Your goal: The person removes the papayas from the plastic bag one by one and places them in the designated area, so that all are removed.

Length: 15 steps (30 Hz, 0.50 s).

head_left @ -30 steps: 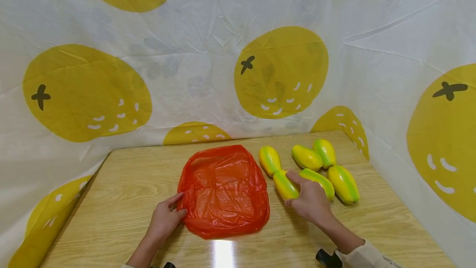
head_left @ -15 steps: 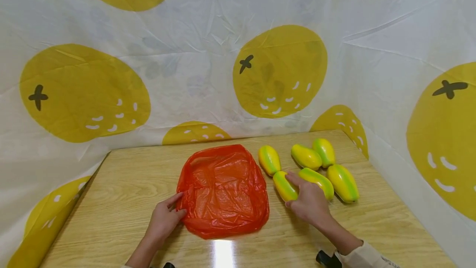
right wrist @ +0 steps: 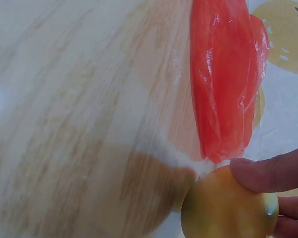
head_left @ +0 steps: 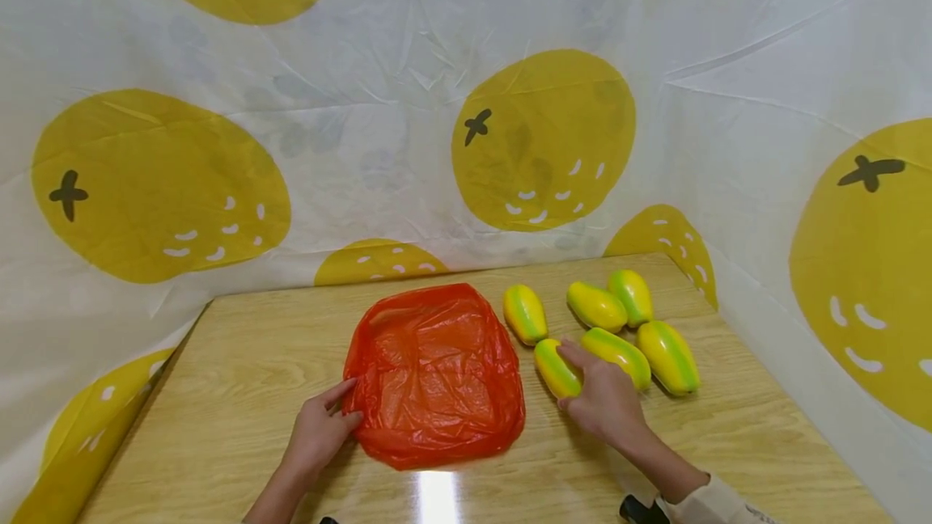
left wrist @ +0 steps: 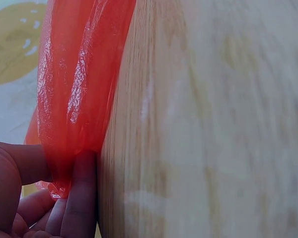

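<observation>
A red plastic bag lies spread on the table with its mouth facing up, its rim rounded and its inside creased. My left hand pinches the bag's left edge; in the left wrist view the thin plastic passes between thumb and fingers. To the right of the bag, my right hand grips a yellow papaya with a green stripe. The right wrist view shows the thumb across the papaya's smooth side. Part of this papaya is hidden by the hand.
Several more papayas lie right of the bag: one papaya near its far right corner, another just behind my right hand, others further right. The wooden table meets a fruit-printed cloth at the back and sides.
The gripped papaya has shifted slightly toward me, and a small gap now shows between it and the papaya behind. My left hand keeps its hold on the bag's edge.
</observation>
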Tool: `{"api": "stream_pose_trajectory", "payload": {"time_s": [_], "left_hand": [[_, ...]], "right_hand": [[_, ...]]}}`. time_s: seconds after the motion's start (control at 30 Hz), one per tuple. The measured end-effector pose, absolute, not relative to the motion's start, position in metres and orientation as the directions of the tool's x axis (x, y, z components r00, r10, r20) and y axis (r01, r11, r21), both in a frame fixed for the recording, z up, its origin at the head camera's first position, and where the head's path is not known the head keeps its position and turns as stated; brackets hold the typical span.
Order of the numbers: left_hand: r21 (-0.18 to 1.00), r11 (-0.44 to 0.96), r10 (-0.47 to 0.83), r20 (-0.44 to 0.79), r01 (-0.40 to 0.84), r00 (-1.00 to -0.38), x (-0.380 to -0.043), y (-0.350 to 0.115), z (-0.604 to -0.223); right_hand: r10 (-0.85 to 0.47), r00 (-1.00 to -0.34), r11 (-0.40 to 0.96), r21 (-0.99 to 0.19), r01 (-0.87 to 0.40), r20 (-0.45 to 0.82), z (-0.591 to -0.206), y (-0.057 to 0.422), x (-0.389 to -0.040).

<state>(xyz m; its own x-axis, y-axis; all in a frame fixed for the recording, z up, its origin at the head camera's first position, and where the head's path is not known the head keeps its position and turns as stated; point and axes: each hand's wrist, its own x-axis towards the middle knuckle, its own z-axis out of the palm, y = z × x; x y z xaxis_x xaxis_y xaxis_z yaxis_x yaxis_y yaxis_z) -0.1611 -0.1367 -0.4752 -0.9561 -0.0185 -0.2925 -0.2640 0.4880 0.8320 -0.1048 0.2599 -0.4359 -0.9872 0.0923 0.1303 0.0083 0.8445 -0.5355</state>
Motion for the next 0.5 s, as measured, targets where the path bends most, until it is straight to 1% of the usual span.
{"api": "stream_pose_trajectory", "payload": {"time_s": [0.5], "left_hand": [[0.844, 0.476, -0.012, -0.277, -0.249, -0.961, -0.1605, -0.1371, -0.4761]], "right_hand": [[0.069, -0.985, 0.858, -0.513, -0.024, 0.161, -0.4390, 0.2591, -0.1059]]}}
